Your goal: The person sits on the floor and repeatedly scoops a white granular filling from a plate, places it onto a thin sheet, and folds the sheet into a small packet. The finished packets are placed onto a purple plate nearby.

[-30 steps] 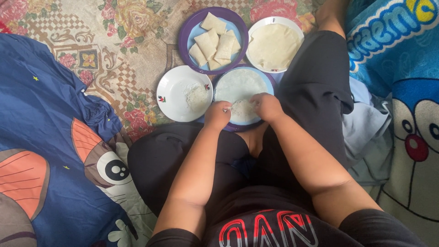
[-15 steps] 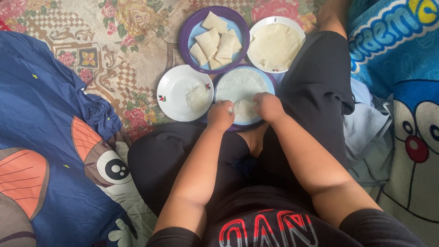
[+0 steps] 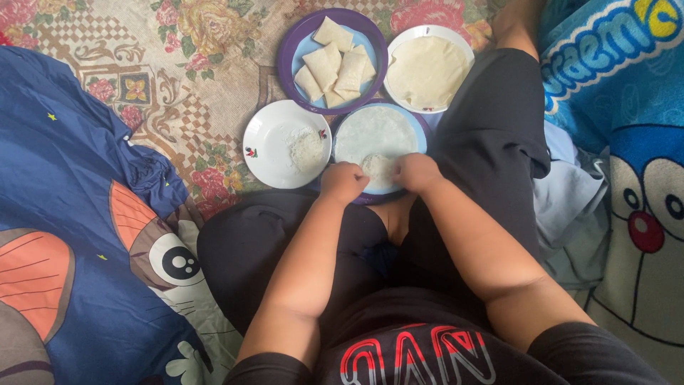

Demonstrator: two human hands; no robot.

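A thin round wrapper (image 3: 374, 132) lies flat on a purple-rimmed plate (image 3: 422, 122) in front of my crossed legs. A small heap of white filling (image 3: 376, 166) sits on its near edge. My left hand (image 3: 343, 182) and my right hand (image 3: 417, 172) rest on that near edge, one on each side of the filling, fingers curled on the wrapper. Whether the edge is lifted is hidden by my knuckles.
A white plate (image 3: 271, 146) with grated white filling (image 3: 308, 148) stands left of it. Behind are a purple plate (image 3: 296, 43) of several folded parcels (image 3: 335, 64) and a white plate (image 3: 464, 50) stacked with wrappers (image 3: 426, 69). Blue printed blankets (image 3: 64, 185) lie left and right on a floral mat.
Both hands stay at the wrapper's near edge and shift only slightly around the filling. The plates have not moved.
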